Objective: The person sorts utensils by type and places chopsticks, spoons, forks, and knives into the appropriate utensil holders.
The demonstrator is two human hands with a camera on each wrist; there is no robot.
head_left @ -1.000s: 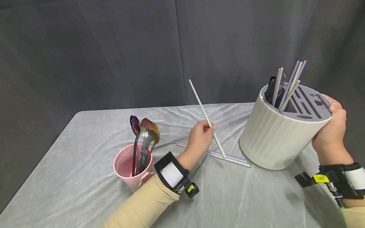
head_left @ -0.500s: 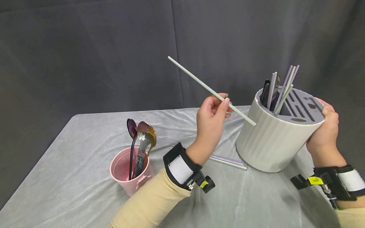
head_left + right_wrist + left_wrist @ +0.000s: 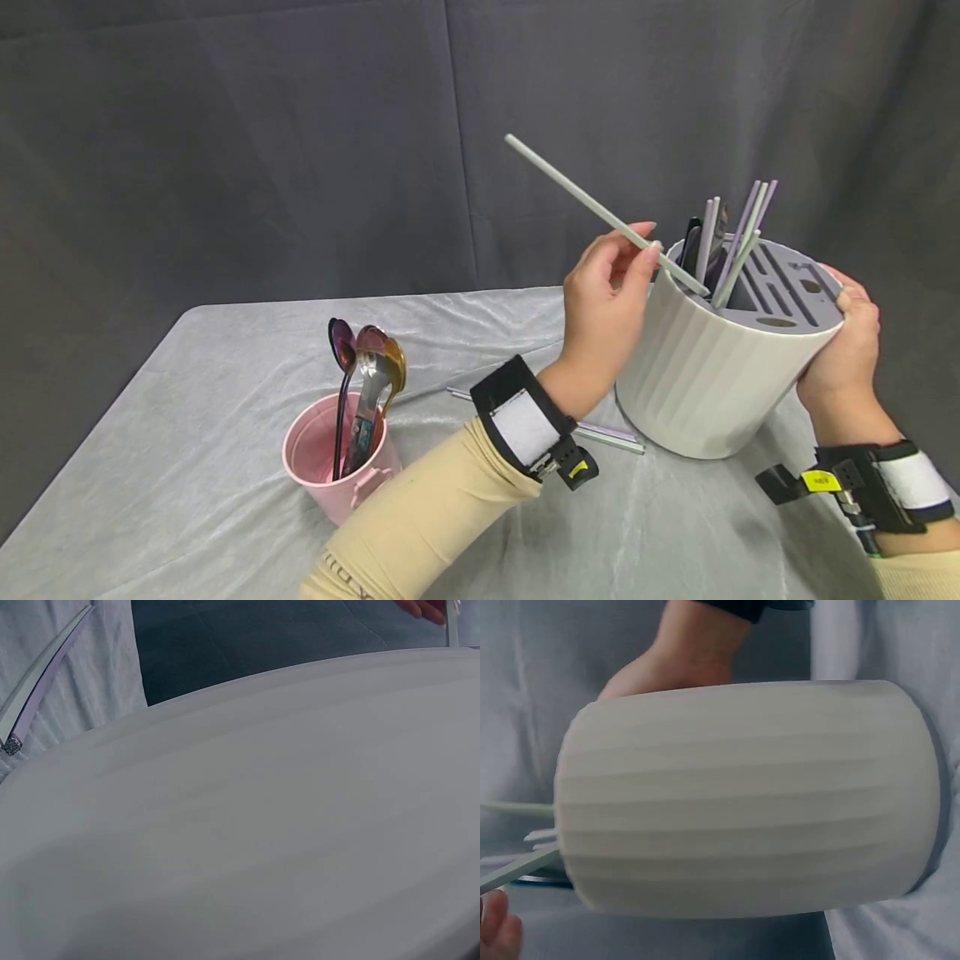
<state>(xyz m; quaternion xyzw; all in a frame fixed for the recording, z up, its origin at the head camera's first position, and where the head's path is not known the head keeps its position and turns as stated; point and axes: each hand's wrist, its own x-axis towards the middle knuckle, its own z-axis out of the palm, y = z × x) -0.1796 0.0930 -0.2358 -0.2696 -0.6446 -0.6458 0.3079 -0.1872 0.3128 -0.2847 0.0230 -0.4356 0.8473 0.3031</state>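
In the head view my left hand (image 3: 603, 308) pinches a pale green chopstick (image 3: 573, 190) between thumb and fingers. It slants down to the right, its lower end at the near-left rim of the white ribbed utensil holder (image 3: 705, 383). My right hand (image 3: 843, 354) grips the holder's far right side, and the holder leans to one side. Several purple and green chopsticks (image 3: 751, 218) and dark-handled utensils (image 3: 690, 242) stand in its open compartment. The holder wall (image 3: 735, 802) fills most of the left wrist view, with my left fingertips (image 3: 496, 926) at the lower left.
A pink bucket (image 3: 306, 475) with several spoons (image 3: 371, 358) stands at the left of the grey cloth-covered table (image 3: 187, 433). A purple and a green chopstick (image 3: 611, 437) lie behind my left wrist. A dark curtain (image 3: 315, 150) hangs at the back.
My left hand has lifted the green chopstick off the table area and carried it right, up to the holder's rim. The right hand stays on the leaning holder; the view has shifted slightly.
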